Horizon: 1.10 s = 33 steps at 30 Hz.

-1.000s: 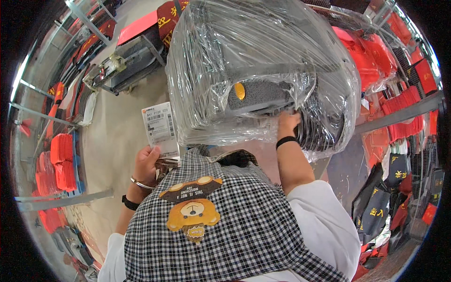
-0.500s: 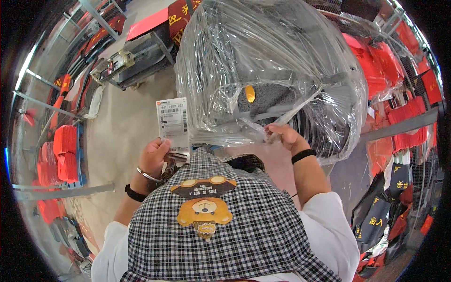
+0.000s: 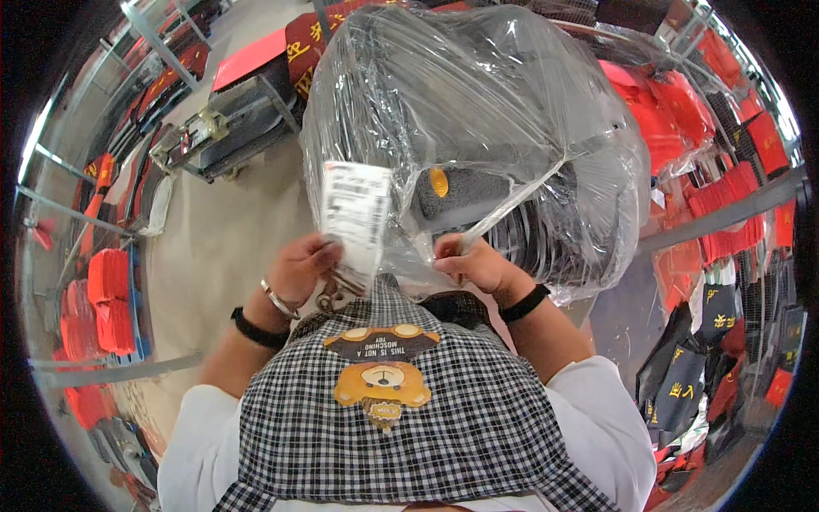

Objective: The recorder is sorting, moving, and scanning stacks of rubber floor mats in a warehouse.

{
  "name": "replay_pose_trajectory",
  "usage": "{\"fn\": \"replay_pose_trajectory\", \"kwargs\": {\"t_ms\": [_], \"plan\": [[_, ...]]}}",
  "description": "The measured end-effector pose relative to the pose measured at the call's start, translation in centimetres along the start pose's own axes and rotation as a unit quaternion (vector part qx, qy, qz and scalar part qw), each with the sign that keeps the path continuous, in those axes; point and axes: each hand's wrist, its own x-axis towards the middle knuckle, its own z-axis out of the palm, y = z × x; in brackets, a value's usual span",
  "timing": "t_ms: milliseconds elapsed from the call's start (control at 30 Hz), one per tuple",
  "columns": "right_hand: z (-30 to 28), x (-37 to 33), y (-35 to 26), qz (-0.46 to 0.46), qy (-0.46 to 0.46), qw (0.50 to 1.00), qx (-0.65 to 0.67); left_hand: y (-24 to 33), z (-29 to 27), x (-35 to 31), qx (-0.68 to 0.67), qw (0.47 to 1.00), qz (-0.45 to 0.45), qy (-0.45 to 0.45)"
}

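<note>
My left hand (image 3: 300, 271) pinches a white printed label (image 3: 357, 213) upright between thumb and fingers. Against the same palm sits a dark metal tool with a loop, apparently scissors (image 3: 334, 292), partly hidden by the fingers and label. Clear plastic film (image 3: 554, 111) wraps a large bundle in front of me. My right hand (image 3: 476, 264) is closed on a twisted strand of that film, which is stretched taut up and right. Through a torn opening show dark grey folded mats (image 3: 469, 205) with a small yellow oval sticker (image 3: 438, 182).
Left of the bundle stands a dark cart (image 3: 243, 115) with a red sheet on top. Racks with red mats (image 3: 109, 299) line the left side. At right a grey metal bar (image 3: 725, 209) crosses before stacked red mats (image 3: 725, 196) and black mats (image 3: 678, 388) with yellow lettering.
The label in my left hand has swung right, now in front of the wrapped bundle. My right hand has pulled the film left and slightly down, and the opening over the mats looks wider.
</note>
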Motion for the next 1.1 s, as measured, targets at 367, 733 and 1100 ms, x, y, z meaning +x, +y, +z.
{"fn": "replay_pose_trajectory", "kwargs": {"t_ms": [367, 733, 1100], "plan": [[3.7, 3.8, 0.0, -0.242, -0.012, 0.915, -0.323, 5.6, 12.0, 10.6, -0.120, 0.931, -0.134, -0.319], [-12.3, 7.5, -7.0, -0.227, 0.209, 0.867, 0.392, 4.0, 10.2, 8.1, -0.194, 0.950, -0.074, -0.233], [-32.1, 6.1, -5.7, -0.160, 0.603, 0.764, -0.164, 3.6, 12.2, 6.6, -0.222, 0.934, -0.068, -0.273]]}}
